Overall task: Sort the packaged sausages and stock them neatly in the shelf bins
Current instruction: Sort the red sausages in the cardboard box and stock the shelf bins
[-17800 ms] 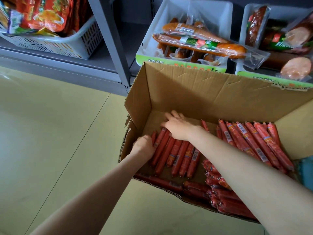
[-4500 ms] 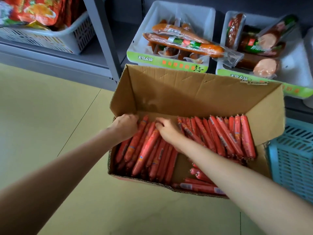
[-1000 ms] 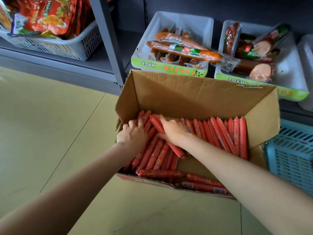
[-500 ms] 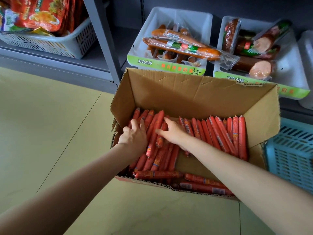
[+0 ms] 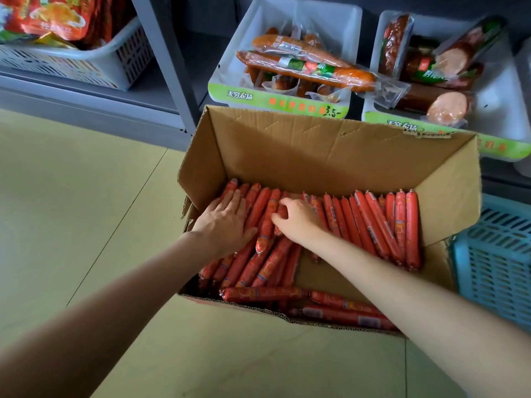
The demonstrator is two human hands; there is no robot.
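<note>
Since half a second ago, the left hand [image 5: 222,222] has slid a little up the left-hand bundle and flattened, and the right hand [image 5: 297,218] has drawn in towards it.

From the head view, the red sausage sticks [image 5: 370,222] lie in the cardboard box [image 5: 316,150] on the floor, a tidy row at the right, a looser fan at the left, and a few lying crosswise along the near edge. The left hand lies open, palm down, fingers straight on the left sticks. The right hand's fingers curl over one stick [image 5: 268,219] near the middle; it seems to pinch it, though the fingertips are hidden.

These sticks look light, fairly firm and slick in their glossy casing, so they will likely roll and slip from a loose bundle. A sound hold would be round the middle of several at once, ends squared. Behind the box, the white shelf bins [image 5: 352,21] already hold vacuum-packed sausages [image 5: 304,66].
</note>
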